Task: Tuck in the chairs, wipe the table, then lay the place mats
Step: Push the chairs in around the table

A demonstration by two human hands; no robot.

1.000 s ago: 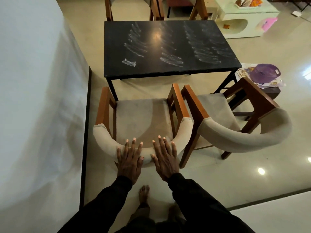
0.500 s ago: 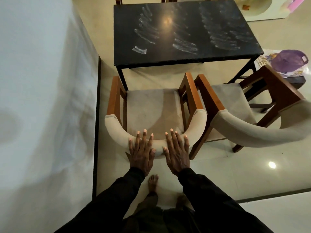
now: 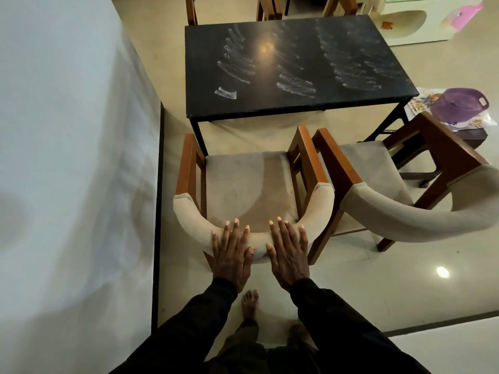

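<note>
Chair [image 3: 243, 184] stands short of the table [image 3: 270, 103], seat not yet under it, so I lay left grip [image 3: 231, 255] and right grip [image 3: 290, 257] flat, unclenched, on its padded back to push squarely.

A dining corner in a home. A black rectangular dining table [image 3: 205, 76] stands on glossy cream floor tiles [image 3: 405, 271]. Wooden armchairs [image 3: 243, 184] upholstered in beige fabric are on its near side, and more chair backs [image 3: 266, 8] show on its far side. A plain white wall [image 3: 67, 157] runs along the left. Beyond the table sits a low cream cabinet [image 3: 432, 22] with an arched cut-out. A purple cap [image 3: 459, 103] lies on floral cloth [image 3: 421, 102] at right. The person's foot [image 3: 249, 303] is bare.
</note>
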